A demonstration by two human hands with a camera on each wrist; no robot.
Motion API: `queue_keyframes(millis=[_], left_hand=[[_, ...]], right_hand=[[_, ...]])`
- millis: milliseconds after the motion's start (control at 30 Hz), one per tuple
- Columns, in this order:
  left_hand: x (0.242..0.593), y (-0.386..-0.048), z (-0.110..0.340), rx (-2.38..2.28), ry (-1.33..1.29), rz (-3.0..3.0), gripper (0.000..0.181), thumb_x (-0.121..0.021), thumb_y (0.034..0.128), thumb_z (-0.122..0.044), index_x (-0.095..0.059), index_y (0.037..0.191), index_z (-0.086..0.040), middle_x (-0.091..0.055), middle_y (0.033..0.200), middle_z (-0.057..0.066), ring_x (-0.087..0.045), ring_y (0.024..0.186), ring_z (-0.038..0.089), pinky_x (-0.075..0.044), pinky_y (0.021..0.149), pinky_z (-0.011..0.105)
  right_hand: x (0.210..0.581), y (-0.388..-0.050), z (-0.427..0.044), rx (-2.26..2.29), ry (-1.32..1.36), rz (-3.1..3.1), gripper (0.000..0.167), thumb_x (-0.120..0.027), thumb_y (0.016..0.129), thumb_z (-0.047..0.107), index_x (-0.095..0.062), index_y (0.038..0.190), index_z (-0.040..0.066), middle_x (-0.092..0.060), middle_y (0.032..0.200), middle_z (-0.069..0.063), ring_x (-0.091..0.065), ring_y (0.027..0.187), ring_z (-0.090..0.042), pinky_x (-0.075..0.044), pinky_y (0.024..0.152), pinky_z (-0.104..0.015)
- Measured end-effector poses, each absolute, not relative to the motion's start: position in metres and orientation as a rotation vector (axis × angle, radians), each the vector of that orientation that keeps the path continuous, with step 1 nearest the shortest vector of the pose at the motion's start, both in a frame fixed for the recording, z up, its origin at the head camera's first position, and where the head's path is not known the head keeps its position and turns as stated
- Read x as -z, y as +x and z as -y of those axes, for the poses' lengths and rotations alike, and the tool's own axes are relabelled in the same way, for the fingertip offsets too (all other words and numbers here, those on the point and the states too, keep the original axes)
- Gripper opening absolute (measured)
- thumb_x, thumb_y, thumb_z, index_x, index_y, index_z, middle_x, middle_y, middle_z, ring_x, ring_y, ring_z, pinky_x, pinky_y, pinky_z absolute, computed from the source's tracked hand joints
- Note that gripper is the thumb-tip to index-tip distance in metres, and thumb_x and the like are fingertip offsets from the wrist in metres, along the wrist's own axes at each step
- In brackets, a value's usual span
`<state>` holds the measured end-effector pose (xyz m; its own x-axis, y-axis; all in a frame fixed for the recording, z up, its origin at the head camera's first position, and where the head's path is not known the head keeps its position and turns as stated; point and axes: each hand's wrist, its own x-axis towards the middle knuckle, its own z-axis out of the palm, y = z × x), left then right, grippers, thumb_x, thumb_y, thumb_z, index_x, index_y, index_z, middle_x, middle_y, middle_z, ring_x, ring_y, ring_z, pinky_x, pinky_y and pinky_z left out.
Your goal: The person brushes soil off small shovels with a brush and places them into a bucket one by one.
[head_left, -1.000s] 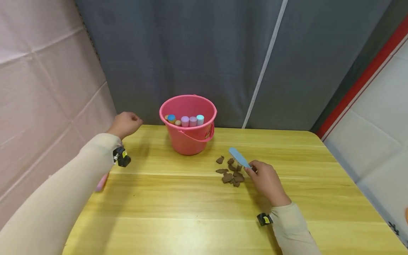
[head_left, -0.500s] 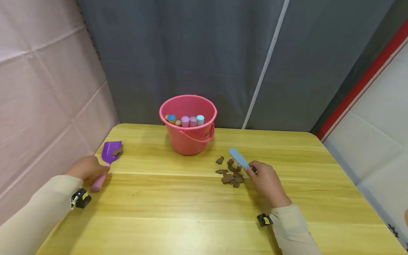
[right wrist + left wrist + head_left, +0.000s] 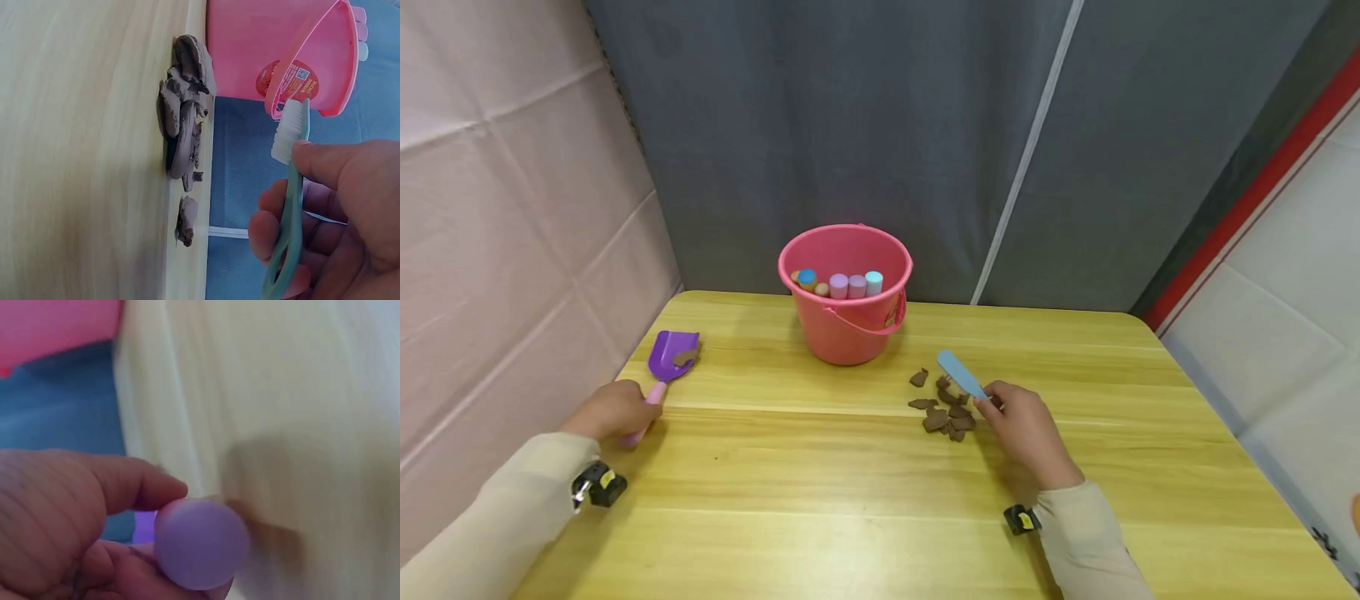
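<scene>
My left hand point(image 3: 613, 410) grips the pink handle point(image 3: 201, 544) of a small toy shovel point(image 3: 672, 353) at the left edge of the table. Its purple scoop bears a brown lump point(image 3: 685, 357). Thumb and fingers wrap the handle in the left wrist view, where its round end faces the camera. My right hand point(image 3: 1024, 432) holds a small brush point(image 3: 961, 375) with a light blue back and white bristles point(image 3: 289, 131). Under and beside the brush lies a loose pile of brown clay-like pieces point(image 3: 937, 418) on the table; some are hidden by the brush.
A pink bucket point(image 3: 844, 332) with its handle lowered stands at the back of the wooden table point(image 3: 820, 500). Several capped items in purple, blue and pale cyan point(image 3: 873, 283) show inside it. A dark grey curtain point(image 3: 850, 125) hangs behind; pale sheets point(image 3: 512, 250) flank the sides.
My left hand has come down from left of the bucket to the shovel and taken its handle; the shovel has since shifted slightly right. My right hand and the brush have stayed almost still.
</scene>
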<state>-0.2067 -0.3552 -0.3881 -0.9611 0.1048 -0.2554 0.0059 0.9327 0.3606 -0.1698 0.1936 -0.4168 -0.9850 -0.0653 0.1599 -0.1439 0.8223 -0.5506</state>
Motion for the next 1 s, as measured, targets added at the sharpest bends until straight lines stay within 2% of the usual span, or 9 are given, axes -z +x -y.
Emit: queue_keyframes(millis=[167, 267, 467, 833, 933, 1000], left_hand=[[0.382, -0.19, 0.311, -0.636, 0.151, -2.792, 0.021, -0.064, 0.088, -0.016, -0.059, 0.085, 0.004, -0.057, 0.07, 0.007, -0.056, 0.059, 0.019, -0.049, 0.053, 0.033], [0.381, -0.178, 0.276, -0.696, 0.226, -2.764, 0.02, -0.068, 0.0857, -0.013, -0.06, 0.092, 0.004, -0.058, 0.073, 0.007, -0.057, 0.06, 0.019, -0.051, 0.052, 0.033], [0.378, -0.172, 0.213, -0.744, 0.425, -2.77, 0.013, -0.071, 0.0797, -0.011, -0.062, 0.087, -0.005, -0.057, 0.071, 0.002, -0.054, 0.06, 0.015, -0.047, 0.053, 0.03], [0.378, -0.178, 0.133, -0.86, 0.41, -2.682, 0.014, -0.073, 0.0837, -0.012, -0.06, 0.086, -0.006, -0.058, 0.074, 0.004, -0.058, 0.055, 0.015, -0.048, 0.049, 0.028], [0.38, -0.177, 0.121, -0.892, 0.428, -2.655, 0.014, -0.073, 0.0839, -0.011, -0.06, 0.087, -0.005, -0.058, 0.075, 0.005, -0.058, 0.054, 0.015, -0.048, 0.048, 0.027], [0.383, -0.176, 0.115, -0.928, 0.436, -2.63, 0.014, -0.073, 0.084, -0.01, -0.06, 0.088, -0.005, -0.058, 0.076, 0.005, -0.058, 0.053, 0.014, -0.048, 0.047, 0.026]], right_hand=[[0.417, -0.168, -0.19, -0.888, 0.19, 2.856, 0.016, -0.065, 0.097, 0.018, -0.069, 0.104, 0.004, -0.057, 0.072, 0.0, -0.04, 0.054, -0.013, -0.033, 0.049, -0.028], [0.416, -0.167, -0.187, -0.885, 0.239, 2.843, 0.015, -0.065, 0.097, 0.018, -0.069, 0.102, 0.004, -0.055, 0.07, 0.001, -0.041, 0.055, -0.013, -0.033, 0.05, -0.028], [0.411, -0.164, -0.176, -0.905, 0.329, 2.819, 0.01, -0.068, 0.096, 0.019, -0.067, 0.096, 0.008, -0.052, 0.069, 0.002, -0.042, 0.057, -0.012, -0.035, 0.051, -0.027], [0.4, -0.155, -0.148, -0.757, 0.453, 2.782, 0.01, -0.074, 0.091, 0.021, -0.068, 0.093, 0.013, -0.06, 0.081, 0.005, -0.049, 0.067, -0.013, -0.044, 0.062, -0.032], [0.401, -0.154, -0.141, -0.703, 0.492, 2.769, 0.01, -0.076, 0.089, 0.021, -0.067, 0.089, 0.015, -0.061, 0.082, 0.004, -0.051, 0.068, -0.014, -0.052, 0.078, -0.042], [0.403, -0.153, -0.137, -0.641, 0.512, 2.752, 0.013, -0.077, 0.088, 0.022, -0.066, 0.088, 0.014, -0.061, 0.081, 0.004, -0.053, 0.069, -0.015, -0.051, 0.088, -0.051]])
